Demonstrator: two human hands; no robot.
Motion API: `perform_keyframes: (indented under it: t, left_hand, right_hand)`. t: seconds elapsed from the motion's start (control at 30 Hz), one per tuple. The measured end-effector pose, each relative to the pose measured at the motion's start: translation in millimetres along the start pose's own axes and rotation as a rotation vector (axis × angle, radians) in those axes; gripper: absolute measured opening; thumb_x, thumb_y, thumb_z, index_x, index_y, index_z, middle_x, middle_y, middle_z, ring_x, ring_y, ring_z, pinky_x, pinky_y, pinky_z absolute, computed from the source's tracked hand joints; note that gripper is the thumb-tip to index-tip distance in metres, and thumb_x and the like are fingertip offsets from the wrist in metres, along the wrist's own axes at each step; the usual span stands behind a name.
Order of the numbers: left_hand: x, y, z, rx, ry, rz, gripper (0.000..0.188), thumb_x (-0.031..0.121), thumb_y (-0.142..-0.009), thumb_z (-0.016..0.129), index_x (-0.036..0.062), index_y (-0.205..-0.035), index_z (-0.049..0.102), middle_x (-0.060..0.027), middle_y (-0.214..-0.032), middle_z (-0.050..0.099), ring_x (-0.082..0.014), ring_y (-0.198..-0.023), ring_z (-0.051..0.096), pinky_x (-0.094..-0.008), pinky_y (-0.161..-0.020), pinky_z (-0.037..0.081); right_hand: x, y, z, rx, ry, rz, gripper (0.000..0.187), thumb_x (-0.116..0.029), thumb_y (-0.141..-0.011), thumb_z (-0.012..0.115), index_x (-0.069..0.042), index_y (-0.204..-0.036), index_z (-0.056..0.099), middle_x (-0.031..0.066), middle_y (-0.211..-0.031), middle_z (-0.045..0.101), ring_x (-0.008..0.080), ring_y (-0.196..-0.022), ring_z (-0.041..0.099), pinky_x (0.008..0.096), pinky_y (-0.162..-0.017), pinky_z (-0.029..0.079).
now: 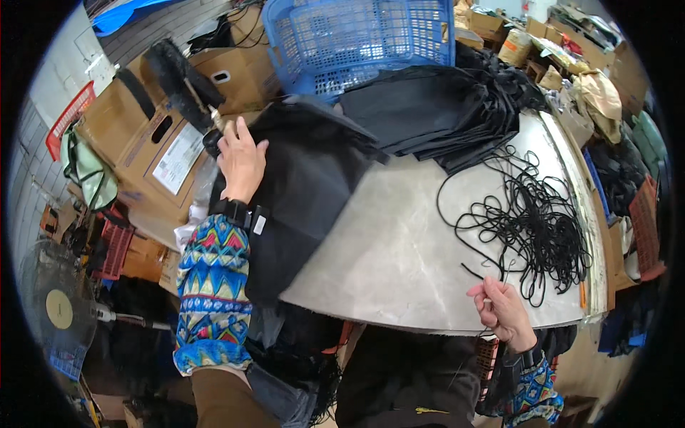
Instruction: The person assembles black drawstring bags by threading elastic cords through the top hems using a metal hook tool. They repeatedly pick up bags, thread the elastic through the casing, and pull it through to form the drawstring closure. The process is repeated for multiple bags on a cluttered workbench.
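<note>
My left hand (242, 162) lies at the far left edge of a black fabric sheet (303, 182), its fingers stretched out and apart. Right beside its fingertips is a black, knob-like object (212, 141). Over at the table's near right side, my right hand (503, 312) has its fingers curled in a pinch. A thin dark line shows above those fingers; whether they grip it, I cannot make out. Just beyond this hand a tangled heap of black cord (546, 232) covers the right of the pale table (378, 250). One loose cord end points toward the fingers.
A pile of black fabric pieces (435, 107) lies at the table's far side, before a blue plastic basket (364, 39). Cardboard boxes (135, 135) crowd the left side. A round fan (57, 310) stands at lower left. Mixed goods and a red crate (646, 228) line the right.
</note>
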State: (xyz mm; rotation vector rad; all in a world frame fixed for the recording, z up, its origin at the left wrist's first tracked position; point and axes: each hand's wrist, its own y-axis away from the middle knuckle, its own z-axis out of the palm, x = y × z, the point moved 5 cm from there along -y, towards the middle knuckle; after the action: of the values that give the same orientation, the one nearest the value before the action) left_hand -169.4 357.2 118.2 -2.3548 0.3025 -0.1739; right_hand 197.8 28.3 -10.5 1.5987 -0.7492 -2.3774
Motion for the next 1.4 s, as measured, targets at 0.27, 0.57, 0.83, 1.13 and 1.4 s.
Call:
perform_keyframes:
  t: [0.27,0.57,0.83,1.13,1.4]
  left_hand:
    - [65.8,123.9,84.9,-1.043,0.196,-0.015,0.079,0.06,-0.089,0.044,0.0149,-0.148,0.018,-0.023,-0.152,0.014,-0.0565,-0.133,0.017,-0.0691,-0.1,0.023]
    - [203.2,122.2,33.2,-0.472,0.797,0.483,0.018,0.011,-0.078,0.065,0.005,-0.095,0.062,-0.0137,-0.103,0.055,-0.0325,-0.102,0.05,-0.0392,-0.087,0.043]
    - [329.4,205.3,2.8,-0.67,0.939,0.766,0.012,0.014,-0.08,0.064,0.0063,-0.087,0.057,-0.012,-0.092,0.055,-0.0323,-0.097,0.049,-0.0387,-0.082,0.042]
    - [321.9,223.1,-33.2,-0.497,0.926,0.677,0.017,0.015,-0.089,0.059,0.0,-0.095,0.054,-0.0147,-0.084,0.059,-0.0335,-0.077,0.058,-0.0375,-0.068,0.047]
    - [282.0,253.5,-63.0,-1.743,1.943,-0.583,0.021,0.01,-0.093,0.055,-0.0045,-0.109,0.056,-0.0152,-0.099,0.066,-0.0243,-0.083,0.066,-0.0323,-0.072,0.055]
  right_hand:
    - [33.3,14.0,-42.9,0.031,-0.574,-0.309,0.024,-0.027,-0.097,0.052,-0.004,-0.098,0.057,-0.0017,-0.068,0.048,0.0055,-0.049,0.03,0.019,-0.038,0.021]
    - [-9.4,24.1,-20.0,0.082,-0.298,-0.335,0.025,-0.017,-0.098,0.049,-0.002,-0.117,0.054,-0.0039,-0.068,0.044,0.0028,-0.048,0.025,0.0189,-0.042,0.019]
    - [-20.2,49.8,-35.5,0.193,0.229,-0.486,0.02,-0.012,-0.096,0.052,-0.002,-0.11,0.062,-0.0001,-0.08,0.053,0.0028,-0.056,0.041,0.0175,-0.05,0.033]
    - [-14.2,42.0,-10.9,0.071,0.582,-0.618,0.013,-0.004,-0.094,0.05,0.001,-0.101,0.06,0.0102,-0.116,0.055,0.0104,-0.067,0.058,0.0239,-0.061,0.048]
    - [9.0,68.6,1.1,-0.389,0.552,-0.496,0.015,-0.01,-0.095,0.052,-0.001,-0.103,0.061,0.0049,-0.087,0.064,0.0118,-0.069,0.059,0.0256,-0.063,0.048]
